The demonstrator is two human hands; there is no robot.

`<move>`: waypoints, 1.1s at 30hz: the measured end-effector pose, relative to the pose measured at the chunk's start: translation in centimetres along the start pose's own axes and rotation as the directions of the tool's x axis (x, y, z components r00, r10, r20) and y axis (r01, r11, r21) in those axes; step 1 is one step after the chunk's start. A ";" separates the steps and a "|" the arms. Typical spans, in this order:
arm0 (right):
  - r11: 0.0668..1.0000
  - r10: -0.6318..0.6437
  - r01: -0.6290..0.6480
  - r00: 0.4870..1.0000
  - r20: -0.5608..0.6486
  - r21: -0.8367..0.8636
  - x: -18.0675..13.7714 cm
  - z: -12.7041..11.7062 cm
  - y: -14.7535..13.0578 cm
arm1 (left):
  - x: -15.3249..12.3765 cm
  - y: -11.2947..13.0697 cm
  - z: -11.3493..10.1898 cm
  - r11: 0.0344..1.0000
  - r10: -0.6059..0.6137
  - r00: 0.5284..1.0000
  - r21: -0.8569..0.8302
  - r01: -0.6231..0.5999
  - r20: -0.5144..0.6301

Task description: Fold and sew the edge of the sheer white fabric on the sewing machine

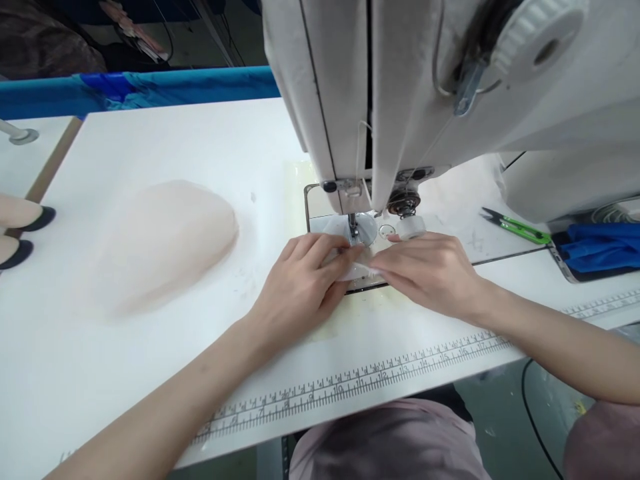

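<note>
Head: left hand [300, 283], right hand [433, 270] pinch strip [358, 270] (table [400, 343] edge near).

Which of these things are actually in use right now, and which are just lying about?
In use:
left hand and right hand, both pinching the white piece
presser foot
sewing machine

Lying about, untouched:
pale fabric pile
green snips
blue cloth
ruler on the table edge
</note>
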State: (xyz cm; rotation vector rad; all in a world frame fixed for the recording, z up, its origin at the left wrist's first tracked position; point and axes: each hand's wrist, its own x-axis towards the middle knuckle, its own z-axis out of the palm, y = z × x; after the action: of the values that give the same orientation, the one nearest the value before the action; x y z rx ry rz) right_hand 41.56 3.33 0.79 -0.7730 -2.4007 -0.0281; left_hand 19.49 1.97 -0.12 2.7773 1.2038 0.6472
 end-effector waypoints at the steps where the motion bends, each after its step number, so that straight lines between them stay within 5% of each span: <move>1: 0.998 0.058 -0.058 0.998 -0.012 0.038 0.1 0.0 0.1 | 0.2 -0.1 0.1 0.999 -0.034 0.999 -0.037 0.034 0.004; 5: 0.958 0.246 -0.248 0.969 0.034 0.141 0.4 0.1 0.3 | 0.8 -0.4 -0.1 0.976 -0.103 0.994 -0.190 0.106 0.029; 9: 0.941 0.299 -0.301 0.954 0.035 0.154 0.6 0.1 0.2 | 1.2 -0.2 -0.1 0.963 -0.134 0.990 -0.233 0.138 0.033; 14: 0.953 0.247 -0.236 0.969 -0.032 0.188 0.6 0.4 -0.2 | 1.5 0.7 0.1 0.980 -0.150 0.986 -0.142 0.138 -0.077; 21: 0.962 0.129 -0.131 0.991 0.024 0.238 0.4 0.3 0.1 | 1.2 0.9 -0.4 0.993 -0.055 0.997 -0.112 0.049 -0.055; 28: 0.986 -0.154 0.155 0.988 0.035 -0.056 -0.3 -0.2 -0.9 | -0.7 1.0 -0.6 0.964 0.211 0.976 0.178 -0.200 -0.048; 33: 0.975 -0.197 0.203 0.978 0.072 -0.089 -0.5 -0.2 -1.1 | -1.6 1.1 -0.7 0.923 0.283 0.959 0.264 -0.279 0.025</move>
State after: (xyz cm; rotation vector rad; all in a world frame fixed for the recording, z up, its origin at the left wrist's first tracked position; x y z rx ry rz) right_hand 41.40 2.16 0.80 -0.5792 -2.5444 -0.2045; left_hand 18.98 0.00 0.13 3.2148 0.9636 0.5564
